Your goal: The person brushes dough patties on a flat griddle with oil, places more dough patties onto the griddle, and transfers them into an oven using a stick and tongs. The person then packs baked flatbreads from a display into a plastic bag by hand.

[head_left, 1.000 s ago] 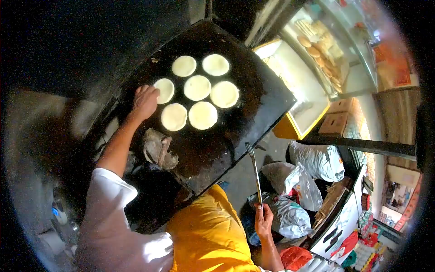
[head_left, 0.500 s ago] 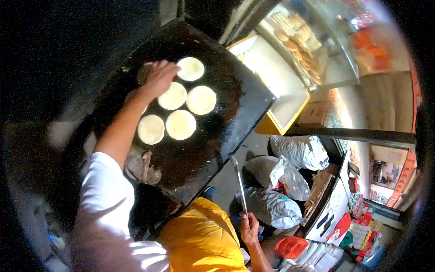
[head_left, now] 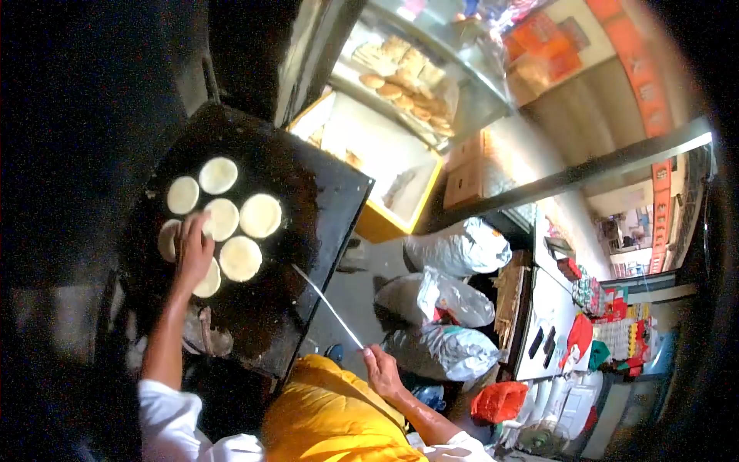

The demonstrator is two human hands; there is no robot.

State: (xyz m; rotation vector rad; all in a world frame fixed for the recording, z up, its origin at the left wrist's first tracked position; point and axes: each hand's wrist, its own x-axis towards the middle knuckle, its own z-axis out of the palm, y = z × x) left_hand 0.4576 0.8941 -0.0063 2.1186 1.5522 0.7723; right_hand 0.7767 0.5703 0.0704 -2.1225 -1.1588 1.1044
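My left hand (head_left: 194,245) lies over the pale round flatbreads on a dark flat griddle (head_left: 315,192). Its fingers reach to the left edge of the middle flatbread (head_left: 223,219); whether they press on it I cannot tell. One flatbread (head_left: 166,240) is partly covered by the hand, another (head_left: 208,281) by the wrist. Others lie around them: a flatbread (head_left: 260,215) at the right, one (head_left: 241,258) below it, and two more at the top. My right hand (head_left: 381,371) is closed round a long thin metal rod (head_left: 327,306), whose far end is over the griddle's right side.
Beside the griddle stands a yellow-rimmed box (head_left: 408,208), with a glass case of baked breads (head_left: 408,96) behind. Several stuffed white sacks (head_left: 458,248) sit on the floor at right. A cloth-like lump (head_left: 208,335) rests at the griddle's near edge. Yellow fabric (head_left: 331,416) covers my lap.
The view has turned, shifting the griddle left and down. My left hand has moved from the upper flatbreads to the middle one. The rod now tilts left, its tip over the griddle.
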